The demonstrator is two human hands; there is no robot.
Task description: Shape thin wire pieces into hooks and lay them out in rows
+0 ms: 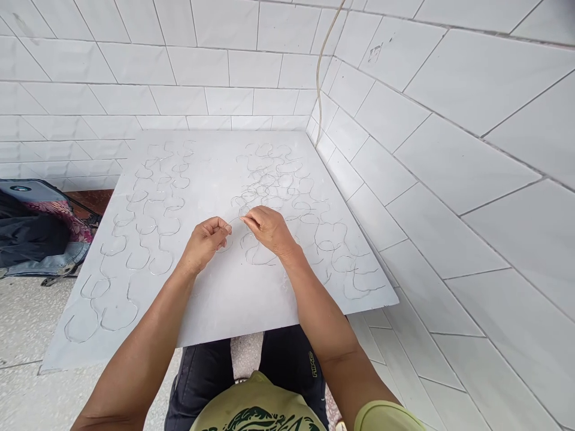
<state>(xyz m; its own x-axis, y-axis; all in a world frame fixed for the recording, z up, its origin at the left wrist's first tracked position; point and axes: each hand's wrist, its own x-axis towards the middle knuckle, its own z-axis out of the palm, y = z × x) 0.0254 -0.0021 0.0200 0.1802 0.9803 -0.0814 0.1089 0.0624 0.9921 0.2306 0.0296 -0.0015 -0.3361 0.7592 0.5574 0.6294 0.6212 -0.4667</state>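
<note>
A thin curved wire [235, 219] spans the short gap between my two hands, above the middle of the white board [238, 299]. My left hand [209, 239] pinches one end of it, with a faint loop hanging below the fingers. On the other side my right hand [267, 227] grips the wire between thumb and forefinger. Right of my hands lies a tangled spread of bent wires [269, 185]. To the left, S-shaped wire pieces [146, 224] lie in rough columns.
White tiled walls [197, 66] meet in a corner behind and right of the board. A cable [318, 78] hangs down that corner. At the left stands a folding chair [67, 251] with dark cloth on it. Speckled floor [27, 317] shows below.
</note>
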